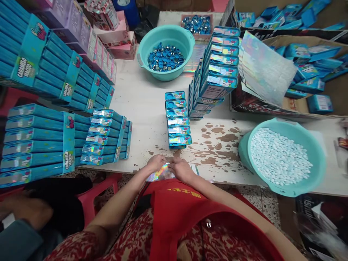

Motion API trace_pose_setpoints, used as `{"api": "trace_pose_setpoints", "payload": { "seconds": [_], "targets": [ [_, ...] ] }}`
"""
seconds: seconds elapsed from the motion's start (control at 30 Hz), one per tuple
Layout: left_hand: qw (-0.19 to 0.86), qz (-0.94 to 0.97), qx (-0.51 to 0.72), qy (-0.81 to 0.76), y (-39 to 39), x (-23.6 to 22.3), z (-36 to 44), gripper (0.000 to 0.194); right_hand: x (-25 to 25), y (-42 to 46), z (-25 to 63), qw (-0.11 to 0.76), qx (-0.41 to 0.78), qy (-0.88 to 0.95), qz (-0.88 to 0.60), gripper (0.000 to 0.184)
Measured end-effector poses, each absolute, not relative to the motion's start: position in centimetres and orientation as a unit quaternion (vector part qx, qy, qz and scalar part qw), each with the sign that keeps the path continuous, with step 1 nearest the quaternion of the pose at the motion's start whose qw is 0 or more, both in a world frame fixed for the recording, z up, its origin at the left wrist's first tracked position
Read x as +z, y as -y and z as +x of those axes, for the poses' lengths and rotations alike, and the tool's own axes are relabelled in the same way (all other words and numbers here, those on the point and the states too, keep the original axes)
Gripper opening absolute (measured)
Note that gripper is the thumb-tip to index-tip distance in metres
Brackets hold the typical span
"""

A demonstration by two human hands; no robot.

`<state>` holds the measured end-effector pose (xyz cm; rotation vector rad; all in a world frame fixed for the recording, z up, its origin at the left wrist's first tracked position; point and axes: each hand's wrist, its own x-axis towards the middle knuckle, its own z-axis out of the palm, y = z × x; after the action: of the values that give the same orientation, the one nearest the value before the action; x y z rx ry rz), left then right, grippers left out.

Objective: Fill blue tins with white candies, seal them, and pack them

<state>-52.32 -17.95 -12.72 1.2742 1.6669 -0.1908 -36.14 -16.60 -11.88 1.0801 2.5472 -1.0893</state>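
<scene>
At the table's front edge, my left hand (157,163) and my right hand (181,169) are close together, fingers bent in a pinch. Both are on a shiny holographic sheet (159,174), which lies in front of the red apron and shows rainbow glare. The exact grip of the fingertips is too small to make out. Just beyond my hands stands a short row of blue candy boxes (178,121), with shiny strips on the nearer ones and bare round openings on the farther ones.
A teal basin of white candies (281,156) stands at right; another teal basin (165,34) holds blue caps. Stacked blue boxes (219,87) rise behind the row. More box stacks (35,141) fill the left. Holographic sheets (266,70) lean on cartons at right. Someone's arm (27,212) shows lower left.
</scene>
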Motion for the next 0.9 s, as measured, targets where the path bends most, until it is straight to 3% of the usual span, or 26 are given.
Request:
{"api": "trace_pose_setpoints", "payload": {
  "seconds": [0.13,0.27,0.43,0.53,0.67,0.8,0.9],
  "targets": [
    [0.485,0.516,-0.068,-0.703,18.0,-13.0,-52.3,0.026,-11.5,16.4,-36.0,0.034,-0.395,-0.822,0.408,0.007],
    [0.484,0.524,-0.041,-0.700,18.1,-12.1,-52.7,0.027,-9.0,15.9,-35.9,-0.018,-0.418,-0.788,0.452,0.010],
    [0.580,0.523,0.237,-0.578,18.9,-6.9,-52.9,0.035,-2.8,15.1,-34.4,-0.147,-0.486,-0.729,0.458,0.009],
    [0.639,0.505,0.236,-0.530,19.0,-3.4,-52.3,0.023,0.1,14.4,-33.9,-0.206,-0.501,-0.704,0.460,0.010],
    [0.599,0.466,0.257,-0.598,17.2,-1.3,-52.6,0.029,1.7,12.3,-34.5,-0.293,-0.448,-0.670,0.514,0.013],
    [0.496,0.462,0.380,-0.630,14.2,-0.3,-54.4,0.028,2.6,9.5,-35.5,-0.328,-0.484,-0.624,0.518,0.015],
    [0.449,0.468,0.489,-0.583,12.3,0.6,-54.9,0.049,3.6,8.2,-35.6,-0.341,-0.497,-0.617,0.506,0.016]
  ]
}}
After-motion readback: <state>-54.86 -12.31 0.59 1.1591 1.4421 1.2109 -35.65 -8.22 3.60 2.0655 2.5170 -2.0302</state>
